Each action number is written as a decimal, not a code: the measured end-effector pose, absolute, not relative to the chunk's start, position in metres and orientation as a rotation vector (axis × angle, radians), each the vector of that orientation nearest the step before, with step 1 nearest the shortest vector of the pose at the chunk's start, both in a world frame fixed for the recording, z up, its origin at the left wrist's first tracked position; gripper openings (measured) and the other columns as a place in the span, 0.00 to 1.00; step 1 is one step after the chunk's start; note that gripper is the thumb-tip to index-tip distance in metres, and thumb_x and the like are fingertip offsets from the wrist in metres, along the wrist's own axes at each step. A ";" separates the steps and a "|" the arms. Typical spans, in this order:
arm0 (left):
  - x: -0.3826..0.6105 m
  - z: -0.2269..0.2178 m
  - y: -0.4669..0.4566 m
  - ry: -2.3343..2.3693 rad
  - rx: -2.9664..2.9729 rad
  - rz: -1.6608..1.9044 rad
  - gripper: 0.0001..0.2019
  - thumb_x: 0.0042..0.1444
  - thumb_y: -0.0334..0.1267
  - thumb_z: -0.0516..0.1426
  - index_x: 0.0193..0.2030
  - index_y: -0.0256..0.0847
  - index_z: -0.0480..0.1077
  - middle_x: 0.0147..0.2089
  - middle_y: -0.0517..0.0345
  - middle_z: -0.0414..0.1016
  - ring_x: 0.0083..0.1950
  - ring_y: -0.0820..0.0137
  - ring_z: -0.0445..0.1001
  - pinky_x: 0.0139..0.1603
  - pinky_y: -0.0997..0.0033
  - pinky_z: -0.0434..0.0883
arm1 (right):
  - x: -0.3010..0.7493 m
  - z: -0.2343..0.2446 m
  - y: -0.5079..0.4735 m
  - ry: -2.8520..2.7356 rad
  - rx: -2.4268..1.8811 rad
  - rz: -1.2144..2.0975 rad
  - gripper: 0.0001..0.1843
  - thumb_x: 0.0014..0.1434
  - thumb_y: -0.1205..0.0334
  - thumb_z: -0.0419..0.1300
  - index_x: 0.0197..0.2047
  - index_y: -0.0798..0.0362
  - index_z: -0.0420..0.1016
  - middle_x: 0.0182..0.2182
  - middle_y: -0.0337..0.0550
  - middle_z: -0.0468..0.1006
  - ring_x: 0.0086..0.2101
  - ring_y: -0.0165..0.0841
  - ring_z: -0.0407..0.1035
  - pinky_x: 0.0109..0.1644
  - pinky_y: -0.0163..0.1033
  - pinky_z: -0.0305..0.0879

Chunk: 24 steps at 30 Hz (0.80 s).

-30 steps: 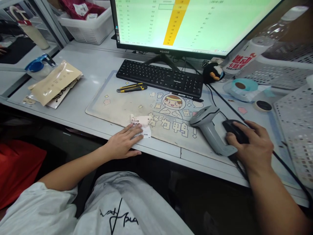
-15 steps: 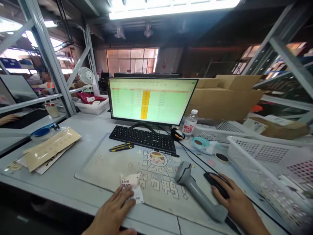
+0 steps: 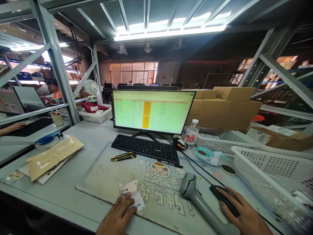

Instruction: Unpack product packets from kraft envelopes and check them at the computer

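My left hand [image 3: 119, 212] lies at the front of the cream desk mat [image 3: 102, 186]. Its outstretched fingertips rest on a small crumpled white packet or label [image 3: 130, 192] with dark print, partly covered by the fingers. My right hand [image 3: 244, 212] is curved over a black computer mouse [image 3: 226, 200]. Between the hands, nearer the right one, a grey barcode scanner [image 3: 205, 205] lies slanted on the mat. Beyond it are a black keyboard [image 3: 146, 148] and a lit monitor [image 3: 129, 112] with a spreadsheet that has a yellow column.
Yellow-and-black utility knives [image 3: 123, 157] lie before the keyboard. White perforated baskets [image 3: 264, 169], a tape roll [image 3: 202, 153] and a water bottle [image 3: 191, 134] stand at right. Beige mailers [image 3: 55, 155] lie left. Another person's hand [image 3: 16, 127] is at the neighbouring desk.
The camera view has tilted upward, so the desk things sit lower in the picture. Both hands keep their places, the left on the paper piece, the right on the mouse.
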<state>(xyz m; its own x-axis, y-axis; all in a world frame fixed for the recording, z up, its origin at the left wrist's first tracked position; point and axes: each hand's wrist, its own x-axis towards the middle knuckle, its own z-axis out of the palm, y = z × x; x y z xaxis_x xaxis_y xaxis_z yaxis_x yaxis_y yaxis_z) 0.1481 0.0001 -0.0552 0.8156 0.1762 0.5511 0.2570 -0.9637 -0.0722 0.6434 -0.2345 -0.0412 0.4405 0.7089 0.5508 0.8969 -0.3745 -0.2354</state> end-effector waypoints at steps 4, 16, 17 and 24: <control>0.145 -0.025 -0.005 -0.348 -2.944 -0.790 0.29 0.62 0.58 0.64 0.64 0.45 0.72 0.65 0.53 0.77 0.68 0.57 0.74 0.67 0.64 0.75 | 0.643 -0.040 -0.236 -1.347 -2.198 -0.477 0.29 0.62 0.36 0.54 0.58 0.40 0.82 0.61 0.48 0.78 0.52 0.50 0.79 0.50 0.55 0.81; 0.148 -0.035 -0.006 -0.354 -2.936 -0.823 0.32 0.60 0.63 0.63 0.63 0.44 0.72 0.64 0.50 0.77 0.69 0.55 0.73 0.66 0.59 0.76 | 0.636 -0.035 -0.231 -1.351 -2.187 -0.505 0.30 0.64 0.37 0.53 0.58 0.41 0.82 0.59 0.49 0.79 0.52 0.49 0.79 0.53 0.56 0.80; 0.148 -0.037 -0.005 -0.359 -2.937 -0.821 0.32 0.60 0.63 0.63 0.63 0.44 0.72 0.64 0.50 0.77 0.69 0.55 0.73 0.66 0.58 0.76 | 0.636 -0.035 -0.231 -1.356 -2.184 -0.506 0.29 0.64 0.37 0.53 0.58 0.41 0.82 0.59 0.49 0.79 0.53 0.49 0.79 0.53 0.56 0.80; 0.146 -0.054 -0.005 -0.422 -2.997 -0.795 0.34 0.60 0.63 0.64 0.66 0.45 0.71 0.68 0.46 0.74 0.71 0.50 0.70 0.70 0.52 0.73 | 0.638 -0.041 -0.231 -1.355 -2.183 -0.524 0.30 0.65 0.37 0.51 0.59 0.41 0.81 0.60 0.50 0.78 0.54 0.50 0.78 0.55 0.60 0.79</control>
